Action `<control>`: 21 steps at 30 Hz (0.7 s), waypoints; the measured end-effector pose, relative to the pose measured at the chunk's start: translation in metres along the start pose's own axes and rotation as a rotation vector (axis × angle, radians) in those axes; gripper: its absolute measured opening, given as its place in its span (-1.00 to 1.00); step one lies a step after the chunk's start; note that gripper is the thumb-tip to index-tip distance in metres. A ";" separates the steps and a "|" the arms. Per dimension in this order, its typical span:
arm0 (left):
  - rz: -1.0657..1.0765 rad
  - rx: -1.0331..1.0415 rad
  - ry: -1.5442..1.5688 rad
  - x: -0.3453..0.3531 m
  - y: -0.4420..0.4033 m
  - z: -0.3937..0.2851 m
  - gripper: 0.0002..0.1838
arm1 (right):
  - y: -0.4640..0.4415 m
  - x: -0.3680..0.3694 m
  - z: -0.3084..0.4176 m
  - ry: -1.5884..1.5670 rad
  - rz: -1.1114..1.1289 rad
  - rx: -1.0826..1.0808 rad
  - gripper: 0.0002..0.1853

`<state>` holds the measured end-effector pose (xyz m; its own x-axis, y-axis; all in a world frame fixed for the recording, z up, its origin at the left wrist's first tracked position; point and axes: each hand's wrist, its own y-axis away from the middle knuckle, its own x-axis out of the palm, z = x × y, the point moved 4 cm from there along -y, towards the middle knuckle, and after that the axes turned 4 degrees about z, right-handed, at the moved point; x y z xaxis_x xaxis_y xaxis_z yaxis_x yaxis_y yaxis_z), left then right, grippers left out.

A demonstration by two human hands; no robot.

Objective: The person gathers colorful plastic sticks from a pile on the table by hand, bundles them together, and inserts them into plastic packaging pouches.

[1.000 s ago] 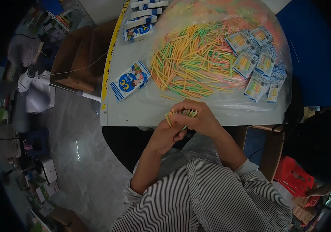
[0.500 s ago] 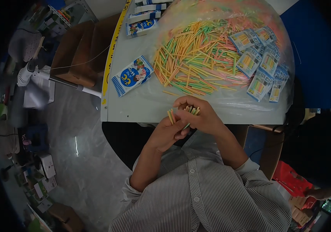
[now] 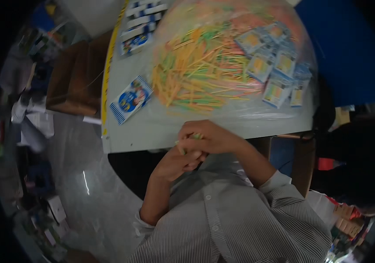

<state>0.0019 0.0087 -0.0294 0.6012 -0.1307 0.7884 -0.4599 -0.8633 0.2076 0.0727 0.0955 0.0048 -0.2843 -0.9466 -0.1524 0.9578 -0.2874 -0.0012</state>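
My left hand [image 3: 173, 164] and my right hand [image 3: 209, 136] are pressed together at the table's front edge, fingers closed round a small bunch of coloured sticks [image 3: 197, 136]. Only the tips of the sticks show between the fingers. Beyond the hands, a large heap of yellow, green and pink sticks [image 3: 196, 72] lies in a clear plastic bag [image 3: 240, 116]. Small filled clear packets [image 3: 277, 90] rest on its right side. A blue and white packet [image 3: 131, 100] lies flat to the left of the heap.
More blue and white packets [image 3: 137, 41] are lined up at the table's back left. The white table [image 3: 152, 136] has a yellow strip along its left edge. Cardboard boxes [image 3: 71, 83] stand left of it, and another box [image 3: 303, 168] is below its right side.
The view has shifted and blurred, so table and heap appear further left. My right hand has closed further over the bunch, and less of the sticks shows. The red basket at right is mostly out of sight.
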 end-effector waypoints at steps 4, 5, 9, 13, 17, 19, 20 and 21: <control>-0.075 -0.036 -0.030 -0.011 -0.004 0.011 -0.84 | -0.001 0.002 0.010 0.056 -0.196 -0.053 -0.82; -0.097 -0.012 -0.068 -0.011 -0.004 0.010 -0.84 | -0.002 0.003 0.009 0.004 -0.234 -0.175 -0.80; -0.189 0.109 -0.203 -0.004 -0.006 0.009 -0.78 | -0.003 0.006 -0.008 -0.053 0.072 -0.086 -0.69; -0.208 0.066 -0.112 -0.021 -0.006 0.009 -0.77 | 0.000 0.007 -0.016 -0.305 -0.104 -0.099 -0.69; -0.112 0.098 -0.154 -0.041 -0.002 0.007 -0.77 | 0.000 0.011 -0.040 -0.302 0.129 0.155 -0.67; -0.166 0.097 -0.193 -0.033 0.006 0.005 -0.76 | 0.013 0.031 -0.019 -0.774 0.312 0.020 -0.68; -0.205 0.097 -0.229 -0.029 0.009 0.004 -0.75 | 0.014 0.031 -0.015 -0.784 0.317 0.014 -0.68; -0.241 0.096 -0.266 -0.021 0.011 0.002 -0.75 | 0.015 0.028 -0.010 -0.732 0.277 -0.016 -0.69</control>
<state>-0.0147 0.0013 -0.0451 0.8395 -0.0296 0.5425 -0.2289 -0.9248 0.3038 0.0801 0.0664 -0.0094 0.0146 -0.8408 0.5411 0.9968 -0.0300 -0.0736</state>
